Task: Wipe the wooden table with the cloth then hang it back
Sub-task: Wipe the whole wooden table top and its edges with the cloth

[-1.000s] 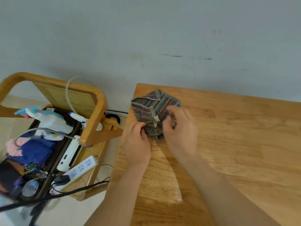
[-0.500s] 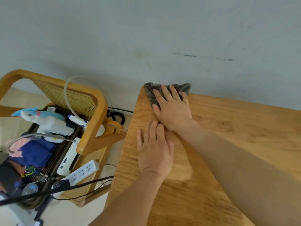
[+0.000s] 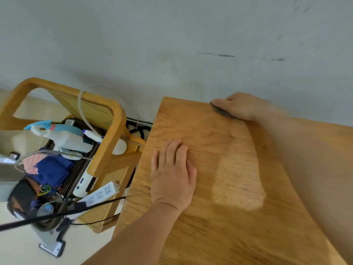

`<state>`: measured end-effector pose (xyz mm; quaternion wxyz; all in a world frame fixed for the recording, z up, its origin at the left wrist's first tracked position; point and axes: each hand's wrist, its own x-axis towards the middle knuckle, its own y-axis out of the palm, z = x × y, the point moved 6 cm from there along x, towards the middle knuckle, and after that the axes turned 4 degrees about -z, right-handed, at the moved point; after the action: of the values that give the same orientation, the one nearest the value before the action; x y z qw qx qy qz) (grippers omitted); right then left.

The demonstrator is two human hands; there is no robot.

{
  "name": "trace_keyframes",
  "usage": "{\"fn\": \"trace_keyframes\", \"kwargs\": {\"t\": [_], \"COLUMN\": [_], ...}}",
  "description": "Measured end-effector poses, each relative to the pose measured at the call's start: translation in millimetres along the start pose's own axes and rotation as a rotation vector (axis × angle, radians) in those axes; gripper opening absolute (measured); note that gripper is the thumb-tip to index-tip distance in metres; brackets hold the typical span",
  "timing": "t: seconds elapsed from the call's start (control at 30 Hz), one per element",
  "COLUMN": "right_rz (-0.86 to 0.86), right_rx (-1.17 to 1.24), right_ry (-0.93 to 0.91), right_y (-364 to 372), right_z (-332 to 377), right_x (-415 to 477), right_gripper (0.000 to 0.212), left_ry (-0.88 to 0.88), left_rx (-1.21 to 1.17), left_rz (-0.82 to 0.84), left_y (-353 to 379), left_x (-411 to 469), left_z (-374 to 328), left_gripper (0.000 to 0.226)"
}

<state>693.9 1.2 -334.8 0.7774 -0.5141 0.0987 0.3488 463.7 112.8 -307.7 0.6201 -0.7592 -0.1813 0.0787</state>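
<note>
Right hand (image 3: 242, 107) pressing the cloth (image 3: 222, 111) flat at the wooden tabletop's (image 3: 229, 188) far edge by the wall, cloth mostly hidden beneath its fingers (image 3: 219, 102), left hand (image 3: 172, 175) flat, fingers extended, holding nothing.

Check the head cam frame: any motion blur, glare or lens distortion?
Head view: right hand and forearm smeared by motion blur, the cloth under it a dark streak; left hand sharper; pale sheen on the wooden table; wide-angle lens bows the table's edges.
</note>
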Motion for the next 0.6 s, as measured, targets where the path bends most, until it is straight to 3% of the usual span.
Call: {"fn": "trace_keyframes", "kwargs": {"t": [0.07,0.13,0.27,0.4,0.5,0.6], "right_rz": [0.031,-0.049,-0.308,-0.336,-0.335,-0.373], "right_rx": [0.015,-0.100,-0.273,-0.257,-0.264,-0.293], "right_ry": [0.053,0.049,-0.126,-0.166,-0.045,0.228], "right_y": [-7.9,-9.4,9.7,16.3,-1.5,-37.9], "right_z": [-18.6,-11.9,48.4,71.4,11.4,-85.3], "right_x": [-8.0,-5.5,0.4,-1.6,-21.5,-78.1], "right_gripper": [0.070,0.066,0.054,0.050,0.055,0.061], "left_ry": [-0.001,-0.006,-0.004,-0.008,0.008,0.034], "left_rx": [0.002,0.004,0.022,0.021,0.008,-0.012], "left_rz": [0.000,0.005,0.014,0.010,0.019,0.056], "left_y": [-0.4,-0.2,-1.0,-2.1,-2.0,-3.0], "left_x": [1.7,2.5,1.9,2.1,1.6,-0.4], "left_z": [-0.6,-0.9,-2.7,-3.1,-3.2,-3.9], "left_gripper": [0.037,0.038,0.041,0.043,0.043,0.043]}}
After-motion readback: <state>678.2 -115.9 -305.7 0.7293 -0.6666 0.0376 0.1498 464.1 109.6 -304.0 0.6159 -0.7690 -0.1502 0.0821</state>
